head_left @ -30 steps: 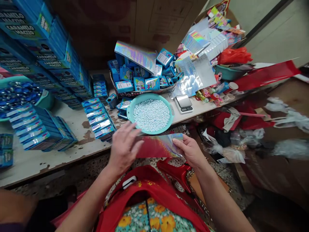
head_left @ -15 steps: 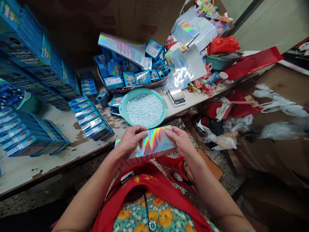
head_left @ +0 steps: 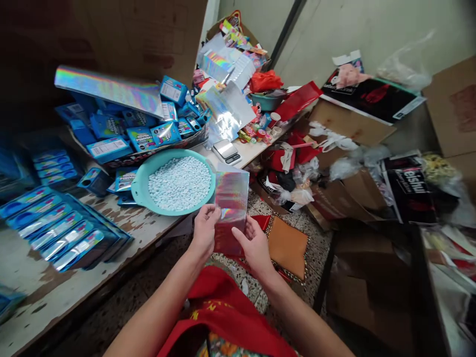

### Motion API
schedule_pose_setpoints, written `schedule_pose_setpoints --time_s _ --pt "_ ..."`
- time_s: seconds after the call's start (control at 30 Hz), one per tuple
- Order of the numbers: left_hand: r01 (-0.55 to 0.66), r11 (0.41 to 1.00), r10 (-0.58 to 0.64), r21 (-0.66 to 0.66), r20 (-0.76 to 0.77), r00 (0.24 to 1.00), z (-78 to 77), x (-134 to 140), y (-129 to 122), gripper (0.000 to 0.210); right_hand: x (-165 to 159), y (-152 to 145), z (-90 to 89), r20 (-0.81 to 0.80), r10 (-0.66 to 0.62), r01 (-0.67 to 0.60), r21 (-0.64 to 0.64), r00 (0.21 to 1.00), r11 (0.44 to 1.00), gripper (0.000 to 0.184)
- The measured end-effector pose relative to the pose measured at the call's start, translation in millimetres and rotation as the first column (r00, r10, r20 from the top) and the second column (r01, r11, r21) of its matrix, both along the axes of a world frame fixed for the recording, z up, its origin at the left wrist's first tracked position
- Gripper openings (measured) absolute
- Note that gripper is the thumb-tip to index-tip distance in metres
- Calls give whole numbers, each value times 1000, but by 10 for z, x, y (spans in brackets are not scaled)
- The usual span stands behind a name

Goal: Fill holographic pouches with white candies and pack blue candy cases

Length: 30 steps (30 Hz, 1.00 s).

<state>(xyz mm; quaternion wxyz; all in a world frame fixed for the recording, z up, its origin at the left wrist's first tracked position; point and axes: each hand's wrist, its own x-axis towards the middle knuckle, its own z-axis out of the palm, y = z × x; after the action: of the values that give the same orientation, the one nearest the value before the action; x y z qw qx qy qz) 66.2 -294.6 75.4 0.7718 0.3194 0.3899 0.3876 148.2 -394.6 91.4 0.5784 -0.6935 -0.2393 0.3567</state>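
Upright between my hands is a shiny holographic foil sheet point(head_left: 231, 191), rectangular and reflecting pink and silver. My left hand point(head_left: 204, 229) is closed with thumb and fingers on its left edge. My right hand point(head_left: 256, 243) grips the lower right side, thumb in front and fingers partly hidden behind. Just left of the sheet, a turquoise plastic basin point(head_left: 136, 186) holds many small pale blue candies point(head_left: 180, 181). Behind the basin stands a small kitchen scale point(head_left: 226, 150).
An open carton of blue candy boxes point(head_left: 156, 136) has a long holographic piece point(head_left: 111, 94) on top. More blue boxes point(head_left: 63, 228) stand in rows on the worn table point(head_left: 148, 238). To the right are plastic bags, cardboard and a large open carton point(head_left: 372, 292).
My view has swung right. The foil piece has turned from lying crosswise to standing upright, and both hands have shifted their grip to its lower part.
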Motion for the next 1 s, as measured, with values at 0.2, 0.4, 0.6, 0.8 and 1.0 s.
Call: schedule_pose_setpoints --time_s 0.2,0.4,0.6,0.8,1.0 --pt "119 985 -102 -126 132 986 114 87 -203 30 243 -294 88 52 -33 36 -50 998 998 34" --pt "196 978 -189 -74 90 978 225 63 -215 28 294 -446 167 29 -45 47 -67 999 997 36" --pt "213 976 -215 53 32 976 182 19 -159 28 137 -474 182 4 -9 9 -86 1000 996 35" --pt "253 947 -220 197 -176 960 72 -36 -131 25 128 -466 102 0 45 -45 -104 999 994 29" --pt "433 404 204 805 -542 815 232 -85 -36 37 595 -537 268 446 437 -292 -358 781 887 22"
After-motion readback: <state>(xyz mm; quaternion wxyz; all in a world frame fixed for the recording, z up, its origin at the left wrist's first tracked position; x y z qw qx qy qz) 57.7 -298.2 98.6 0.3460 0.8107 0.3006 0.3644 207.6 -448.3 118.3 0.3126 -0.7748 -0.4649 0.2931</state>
